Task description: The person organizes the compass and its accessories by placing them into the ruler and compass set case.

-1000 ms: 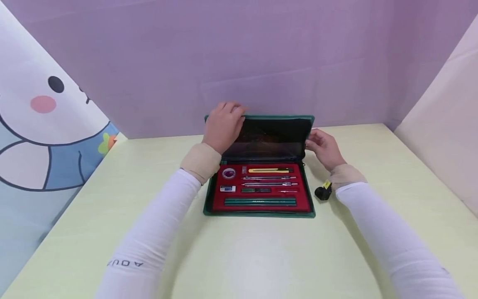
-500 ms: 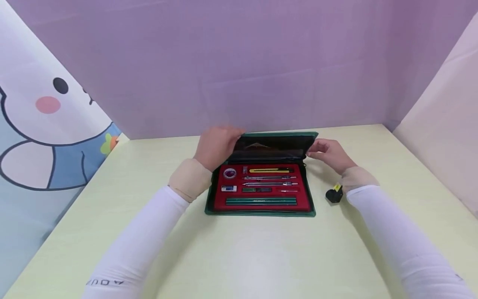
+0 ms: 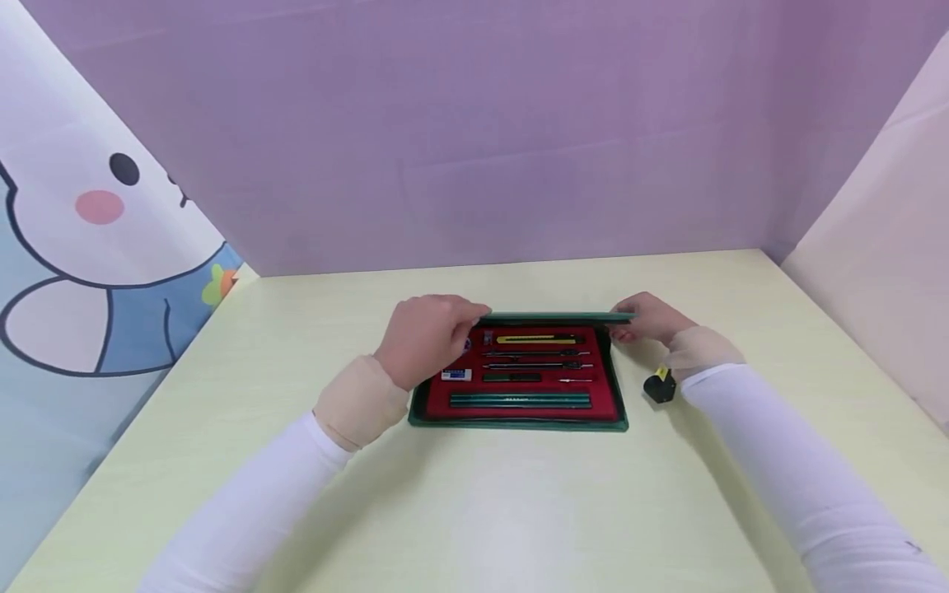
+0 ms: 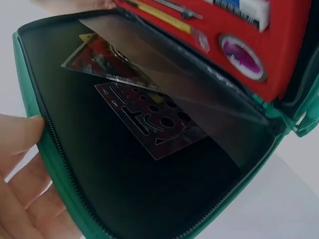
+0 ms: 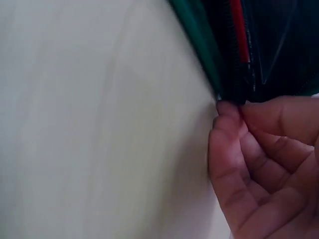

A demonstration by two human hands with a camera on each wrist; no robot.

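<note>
A green zippered drawing-set case (image 3: 519, 425) lies on the table, its lid (image 3: 556, 317) partly lowered over the back. My left hand (image 3: 423, 338) grips the lid's edge, thumb on the inner side, fingers behind it. My right hand (image 3: 652, 319) pinches the case at its right back corner by the zipper; what exactly lies between the fingertips is hidden. The red tray holds a yellow utility knife (image 3: 537, 338), metal compasses (image 3: 537, 365), an eraser (image 3: 455, 375) and green pencils (image 3: 519, 400). In the left wrist view a clear stencil (image 4: 149, 117) shows inside the lid.
A small black object with a yellow label (image 3: 659, 385) sits on the pale table (image 3: 504, 511) below my right wrist. Behind the table hangs a purple cloth (image 3: 511, 140). A cartoon-printed cloth (image 3: 111, 247) is at the left.
The lid has come down from nearly upright to low over the tray, my left hand moving down with it. My right hand has stayed at the right back corner, shifting slightly lower.
</note>
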